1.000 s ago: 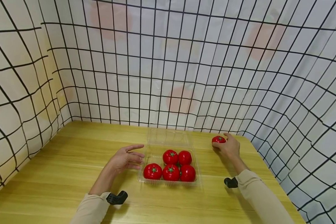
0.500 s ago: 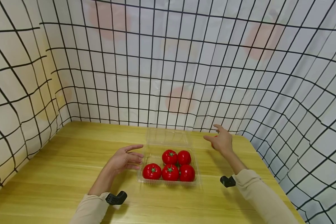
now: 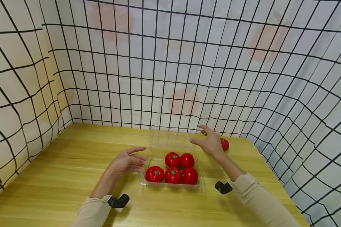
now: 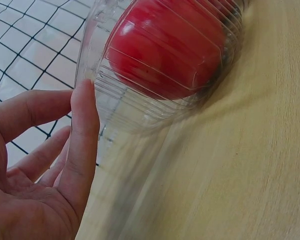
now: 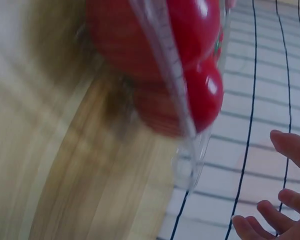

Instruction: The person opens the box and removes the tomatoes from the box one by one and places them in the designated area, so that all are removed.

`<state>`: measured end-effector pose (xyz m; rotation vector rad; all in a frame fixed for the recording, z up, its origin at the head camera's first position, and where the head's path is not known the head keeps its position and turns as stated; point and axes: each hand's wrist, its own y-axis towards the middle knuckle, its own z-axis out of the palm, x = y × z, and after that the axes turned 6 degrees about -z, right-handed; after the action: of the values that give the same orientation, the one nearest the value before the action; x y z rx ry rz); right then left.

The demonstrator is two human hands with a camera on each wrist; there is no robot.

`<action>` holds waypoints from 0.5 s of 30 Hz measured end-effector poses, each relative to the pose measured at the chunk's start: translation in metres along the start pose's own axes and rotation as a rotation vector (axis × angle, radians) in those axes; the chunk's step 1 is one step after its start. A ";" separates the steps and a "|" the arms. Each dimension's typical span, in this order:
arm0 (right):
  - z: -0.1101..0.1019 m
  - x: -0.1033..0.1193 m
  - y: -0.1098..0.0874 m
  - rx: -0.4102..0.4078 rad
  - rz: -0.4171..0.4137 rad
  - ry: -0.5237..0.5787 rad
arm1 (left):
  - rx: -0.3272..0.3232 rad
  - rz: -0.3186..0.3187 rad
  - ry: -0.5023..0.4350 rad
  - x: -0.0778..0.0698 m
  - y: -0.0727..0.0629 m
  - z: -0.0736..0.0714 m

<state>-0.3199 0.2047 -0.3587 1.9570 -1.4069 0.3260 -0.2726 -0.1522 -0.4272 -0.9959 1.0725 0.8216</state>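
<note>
A clear plastic clamshell box point(image 3: 170, 185) lies on the table with its lid point(image 3: 170, 139) folded back. Several red tomatoes point(image 3: 173, 174) sit in it; the back left spot holds none. My left hand point(image 3: 128, 162) is at the box's left side, fingers relaxed. In the left wrist view its fingertips point(image 4: 84, 92) are right at the box rim. My right hand point(image 3: 211, 143) holds nothing, thumb and fingers spread, to the right of the lid. Just behind it on the table stands a single tomato point(image 3: 224, 144), partly hidden by that hand.
The wooden table point(image 3: 74, 151) is enclosed at the back and both sides by white sheets behind a black grid net point(image 3: 142, 75). A black camera mount is worn on the left wrist point(image 3: 118, 200) and another on the right wrist point(image 3: 224, 187).
My right hand has let go of the single tomato and moved left toward the lid. That tomato stays on the table at the right. My left hand has hardly moved.
</note>
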 end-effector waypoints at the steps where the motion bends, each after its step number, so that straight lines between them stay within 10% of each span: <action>1: 0.002 0.003 -0.001 0.008 -0.009 0.005 | 0.002 0.000 0.001 0.000 0.000 0.000; 15: 0.021 0.044 -0.017 0.093 -0.101 0.070 | -0.015 -0.009 -0.006 0.001 0.002 0.001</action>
<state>-0.2920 0.1617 -0.3560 2.0632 -1.2639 0.4161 -0.2740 -0.1506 -0.4289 -1.0094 1.0580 0.8260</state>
